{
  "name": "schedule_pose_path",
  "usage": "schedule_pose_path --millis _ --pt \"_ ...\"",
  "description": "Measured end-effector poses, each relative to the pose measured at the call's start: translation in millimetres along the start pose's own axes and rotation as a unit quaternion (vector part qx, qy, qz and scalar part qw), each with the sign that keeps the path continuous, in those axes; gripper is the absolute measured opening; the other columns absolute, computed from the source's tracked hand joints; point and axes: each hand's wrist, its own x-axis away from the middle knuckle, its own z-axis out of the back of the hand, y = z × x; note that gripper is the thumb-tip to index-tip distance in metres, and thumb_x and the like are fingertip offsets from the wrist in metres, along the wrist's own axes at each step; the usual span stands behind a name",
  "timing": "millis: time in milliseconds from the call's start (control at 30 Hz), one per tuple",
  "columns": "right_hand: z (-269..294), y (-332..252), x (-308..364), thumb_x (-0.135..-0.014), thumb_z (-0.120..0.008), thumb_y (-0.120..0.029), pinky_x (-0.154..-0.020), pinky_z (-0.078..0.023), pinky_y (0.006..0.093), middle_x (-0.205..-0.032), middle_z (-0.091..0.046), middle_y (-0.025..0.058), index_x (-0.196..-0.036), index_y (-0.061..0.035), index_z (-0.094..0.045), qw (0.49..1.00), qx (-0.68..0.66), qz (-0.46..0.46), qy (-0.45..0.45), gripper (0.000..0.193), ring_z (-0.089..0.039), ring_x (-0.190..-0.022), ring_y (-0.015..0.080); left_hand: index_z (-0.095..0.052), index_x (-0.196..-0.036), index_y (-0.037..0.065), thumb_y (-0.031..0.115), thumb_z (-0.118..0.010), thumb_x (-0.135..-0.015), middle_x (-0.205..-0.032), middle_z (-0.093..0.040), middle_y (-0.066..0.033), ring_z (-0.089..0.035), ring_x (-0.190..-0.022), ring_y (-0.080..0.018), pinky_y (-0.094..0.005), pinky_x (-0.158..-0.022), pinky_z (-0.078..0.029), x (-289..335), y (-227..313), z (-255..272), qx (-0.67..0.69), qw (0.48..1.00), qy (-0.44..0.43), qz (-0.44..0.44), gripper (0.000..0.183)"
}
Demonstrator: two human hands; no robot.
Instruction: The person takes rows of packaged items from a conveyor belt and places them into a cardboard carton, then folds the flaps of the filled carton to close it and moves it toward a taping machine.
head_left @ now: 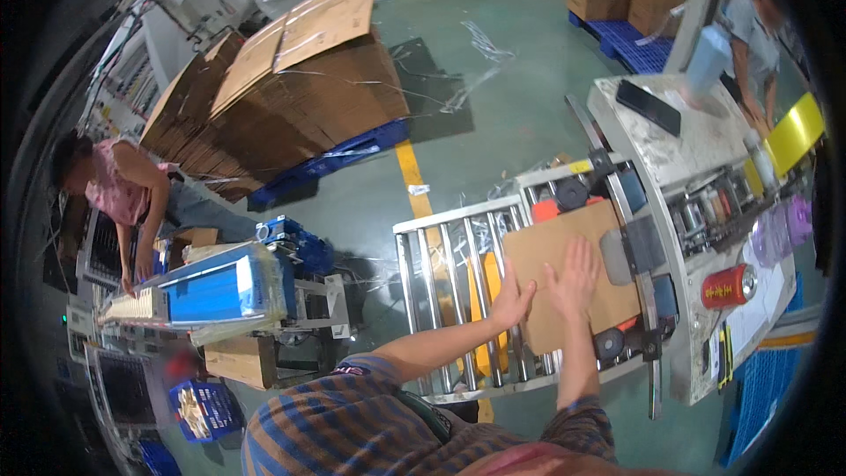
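A closed brown cardboard box (548, 335) lies at the machine end of a roller conveyor (458, 300). Against the box's left edge rests my left hand (513, 301), its fingers stretched out and its thumb over the top. My right hand (575, 280) lies flat on top of the box with the fingers extended. Neither hand is closed around anything. The box's far right edge meets the dark plates and grey pad of a taping machine (630, 251), which partly cover it.
Right of the box, a worktop (608, 115) carries a black phone (649, 107), and a red can (729, 286) stands nearby. Another person (749, 44) is behind it. At left, a co-worker (132, 185) leans over a blue belt conveyor (211, 289). Stacked flat cardboard (300, 106) sits on a blue pallet.
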Motion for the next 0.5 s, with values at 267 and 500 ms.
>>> schedule_pose_path --millis 267,500 --pt "0 4 21 -0.086 -0.050 -0.046 -0.110 -0.020 0.0470 -0.149 -0.024 0.0196 -0.140 0.0054 -0.026 0.998 0.043 0.044 0.028 0.079 -0.023 -0.137 0.0331 -0.033 -0.142 0.008 0.048 -0.048 -0.092 -0.120 -0.057 -0.0164 -0.053 -0.111 -0.0225 -0.0342 -0.093 -0.042 59 -80 99 0.079 0.973 -0.131 0.175 0.065" --pt "-143 -114 191 -0.076 -0.056 -0.063 -0.092 -0.044 0.0417 -0.118 -0.057 0.0248 -0.118 0.0038 -0.053 0.900 0.073 0.144 -0.405 0.079 -0.056 -0.109 0.0376 -0.058 -0.116 -0.003 0.061 -0.050 -0.081 -0.116 -0.059 -0.0227 -0.053 -0.113 -0.0365 -0.0392 -0.096 -0.041 263 -171 235 -0.147 0.952 -0.059 0.261 0.073"
